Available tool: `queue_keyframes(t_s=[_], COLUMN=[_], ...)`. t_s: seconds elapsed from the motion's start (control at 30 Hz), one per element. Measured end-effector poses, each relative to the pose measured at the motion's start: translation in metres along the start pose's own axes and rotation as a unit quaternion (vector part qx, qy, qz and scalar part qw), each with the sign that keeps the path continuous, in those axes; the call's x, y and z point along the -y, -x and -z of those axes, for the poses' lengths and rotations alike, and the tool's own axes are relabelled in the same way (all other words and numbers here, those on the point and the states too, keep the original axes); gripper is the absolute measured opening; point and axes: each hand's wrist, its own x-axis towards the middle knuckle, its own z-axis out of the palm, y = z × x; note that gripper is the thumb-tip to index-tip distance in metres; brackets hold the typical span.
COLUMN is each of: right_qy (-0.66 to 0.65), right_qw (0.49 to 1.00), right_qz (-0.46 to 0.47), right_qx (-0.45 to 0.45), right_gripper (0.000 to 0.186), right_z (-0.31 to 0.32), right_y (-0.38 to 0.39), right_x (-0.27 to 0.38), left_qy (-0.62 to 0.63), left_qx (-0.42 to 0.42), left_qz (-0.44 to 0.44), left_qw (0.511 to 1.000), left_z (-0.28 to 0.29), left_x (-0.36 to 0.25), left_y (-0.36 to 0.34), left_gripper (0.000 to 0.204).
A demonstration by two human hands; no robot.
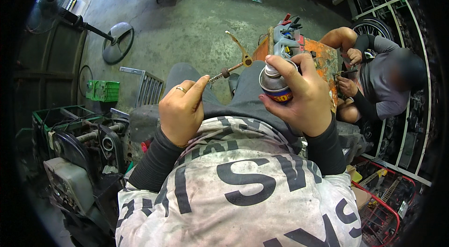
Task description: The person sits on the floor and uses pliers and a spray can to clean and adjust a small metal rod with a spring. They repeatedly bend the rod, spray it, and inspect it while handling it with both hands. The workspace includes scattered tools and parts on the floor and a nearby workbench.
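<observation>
1. Far left, a standing fan (pixel 51 1) leans in over the concrete floor (pixel 196 27), its round base (pixel 118 42) resting further out.
2. Below that sit a green crate (pixel 103 90) and a grimy engine assembly (pixel 89 149) by the person's left side.
3. The left hand (pixel 181 111), ring on one finger, is closed with thumb and forefinger pinching the near end of a threaded rod (pixel 220 75).
4. The rod runs up and to the right, over the person's lap, and ends in a brass lever arm (pixel 241 50) that curves upward.
5. The right hand (pixel 301 97) is wrapped around a spray can (pixel 275 85), forefinger curled over the top; the can sits just right of the rod's far end.
6. Just behind the can stands an orange toolbox (pixel 322 57) with tools poking out.
7. Far right, another person (pixel 374 78) sits hunched, hands busy with a small part; I cannot tell what it is.
</observation>
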Motion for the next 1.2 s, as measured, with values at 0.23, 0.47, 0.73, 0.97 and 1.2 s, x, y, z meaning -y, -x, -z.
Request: queue_keyframes(t_s=[0.23,0.47,0.73,0.97,1.2], right_qy=[0.041,0.000,-0.111,-0.170,-0.158], right_qw=[0.998,0.994,0.954,0.855,0.817], right_qz=[0.019,0.049,0.233,0.418,0.470], right_qx=[0.043,0.093,0.152,0.257,0.295], right_gripper=[0.060,0.060,0.064,0.061,0.059], right_z=[-0.013,-0.038,-0.087,-0.146,-0.175], right_y=[-0.003,-0.010,-0.074,-0.090,-0.072], right_x=[0.001,0.004,0.078,0.189,0.233], left_qy=[-0.038,-0.102,-0.220,-0.327,-0.358], left_qx=[0.022,0.087,0.029,0.047,0.076], left_qz=[-0.003,0.064,0.241,0.401,0.450], left_qw=[0.999,0.989,0.945,0.854,0.814], left_z=[0.013,0.037,0.131,0.199,0.220], left_x=[-0.008,-0.005,0.007,-0.023,-0.028], left_y=[0.002,0.013,0.075,0.146,0.192], left_gripper=[0.040,0.030,0.022,0.018,0.021])
